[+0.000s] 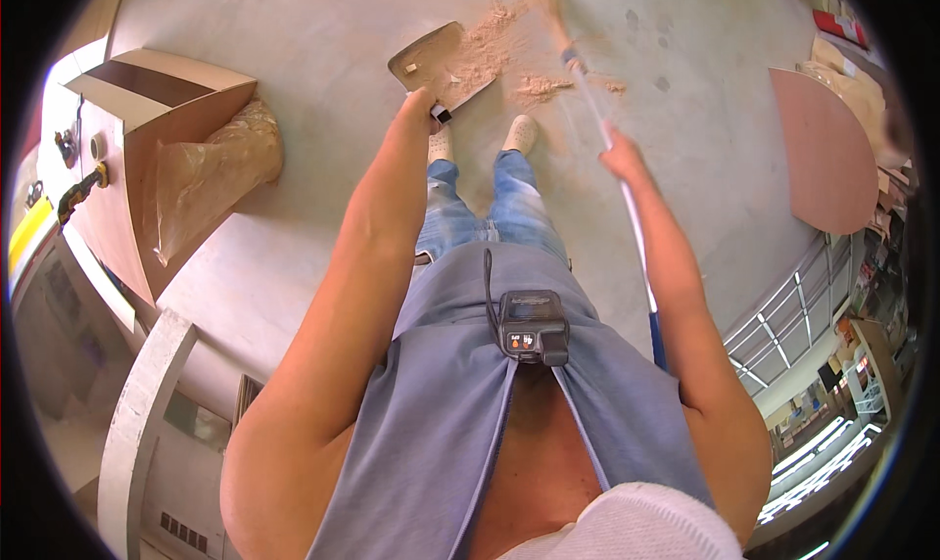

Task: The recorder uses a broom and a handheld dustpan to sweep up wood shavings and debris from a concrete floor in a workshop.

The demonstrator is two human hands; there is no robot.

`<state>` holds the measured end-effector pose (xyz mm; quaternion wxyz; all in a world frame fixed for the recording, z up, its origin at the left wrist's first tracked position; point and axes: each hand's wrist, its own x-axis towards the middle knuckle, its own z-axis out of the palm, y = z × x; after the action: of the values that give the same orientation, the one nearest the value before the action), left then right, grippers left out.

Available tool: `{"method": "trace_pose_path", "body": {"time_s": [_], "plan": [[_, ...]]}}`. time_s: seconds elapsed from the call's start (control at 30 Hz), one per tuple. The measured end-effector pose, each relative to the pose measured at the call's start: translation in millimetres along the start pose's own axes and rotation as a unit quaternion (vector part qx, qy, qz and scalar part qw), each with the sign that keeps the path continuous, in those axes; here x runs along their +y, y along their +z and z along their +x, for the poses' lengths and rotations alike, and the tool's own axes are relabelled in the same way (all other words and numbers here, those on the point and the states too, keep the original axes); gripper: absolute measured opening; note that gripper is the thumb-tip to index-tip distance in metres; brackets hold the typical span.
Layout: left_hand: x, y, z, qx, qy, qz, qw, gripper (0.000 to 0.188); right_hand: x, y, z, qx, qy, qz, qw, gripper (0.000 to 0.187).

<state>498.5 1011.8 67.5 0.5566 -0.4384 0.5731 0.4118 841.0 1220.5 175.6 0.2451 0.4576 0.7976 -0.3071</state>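
Note:
My left hand (421,102) is closed at the near edge of a dustpan (423,55), which lies low over the floor, tilted toward the right. Wood shavings or sawdust (493,46) cover part of the pan and spread out from its open side. My right hand (623,156) grips the pale, long handle of a broom (595,100). Its light bristles reach the floor at the top of the view, beside the sawdust, and look blurred. A smaller heap of sawdust (539,89) lies between the pan and the broom. The fingers of my left hand are partly hidden.
On the left stands a wooden cabinet-like piece (147,168) with a clear plastic bag (211,178) against it and a power tool (80,194) on it. A rounded wooden panel (827,154) is at the right, near a metal rack (793,310). My shoes (521,134) are close to the sawdust.

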Motion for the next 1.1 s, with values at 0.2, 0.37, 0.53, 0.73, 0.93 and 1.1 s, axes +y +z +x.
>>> {"method": "trace_pose_path", "body": {"time_s": [0.2, 0.37, 0.53, 0.73, 0.93, 1.1], "plan": [[1, -5, -34, 0.011, 0.051, 0.009, 0.999, 0.009, -19, 46, -128, -0.201, 0.057, -0.051, 0.977, 0.078], [0, -13, -1, 0.007, 0.051, 0.003, 0.999, 0.01, -24, -5, -197, -0.095, 0.002, 0.039, 0.995, 0.08], [-1, -22, -17, 0.002, 0.051, -0.006, 0.999, 0.003, -25, -44, -142, -0.008, 0.092, 0.037, 0.995, 0.078], [-6, 5, -72, -0.028, 0.082, -0.005, 0.996, 0.01, 7, 62, -87, 0.036, 0.113, 0.101, 0.988, 0.075], [11, -12, -49, 0.01, 0.057, 0.053, 0.997, 0.01, -75, 170, -200, -0.159, 0.045, 0.141, 0.976, 0.074], [-5, -19, -56, -0.083, 0.061, 0.077, 0.992, 0.008, -99, 140, -293, -0.102, 0.117, 0.229, 0.961, 0.075]]}}
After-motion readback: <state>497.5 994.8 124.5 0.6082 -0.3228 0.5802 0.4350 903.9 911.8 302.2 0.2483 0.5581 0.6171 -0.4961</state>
